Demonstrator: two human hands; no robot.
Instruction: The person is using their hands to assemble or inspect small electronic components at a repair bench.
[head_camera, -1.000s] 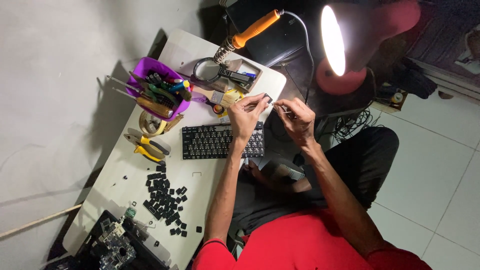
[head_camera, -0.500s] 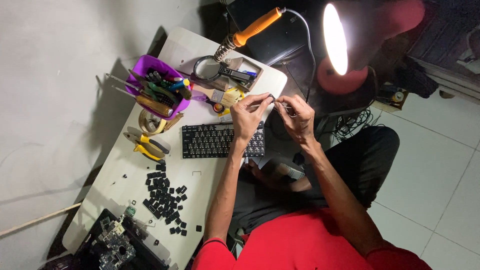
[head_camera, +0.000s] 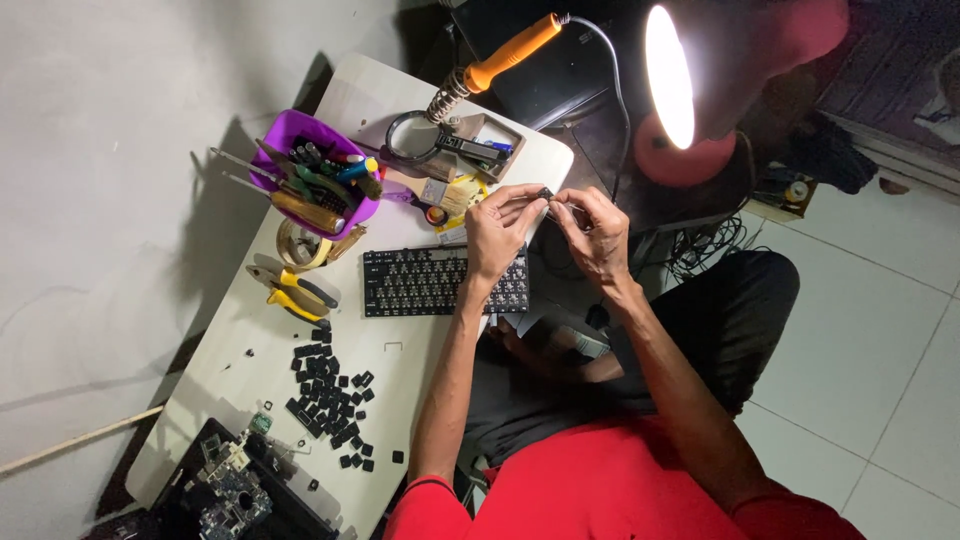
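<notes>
My left hand (head_camera: 497, 227) and my right hand (head_camera: 600, 232) meet over the table's right edge, fingertips pinched together on one small dark piece (head_camera: 545, 194), probably a keycap. Just below the left hand lies a black keyboard (head_camera: 430, 282) with its keys stripped off. A pile of loose black keycaps (head_camera: 328, 392) is spread on the white table (head_camera: 230, 350) nearer to me.
A purple cup of tools (head_camera: 315, 180), tape roll (head_camera: 300, 243) and yellow-handled pliers (head_camera: 290, 292) sit left of the keyboard. An orange-handled soldering iron (head_camera: 500, 55) stands at the far end beside a lit red desk lamp (head_camera: 690, 110). A circuit board (head_camera: 230, 490) lies at the near corner.
Both hands have drawn closer together around the small piece; the right hand shifted slightly left. Nothing on the table moved.
</notes>
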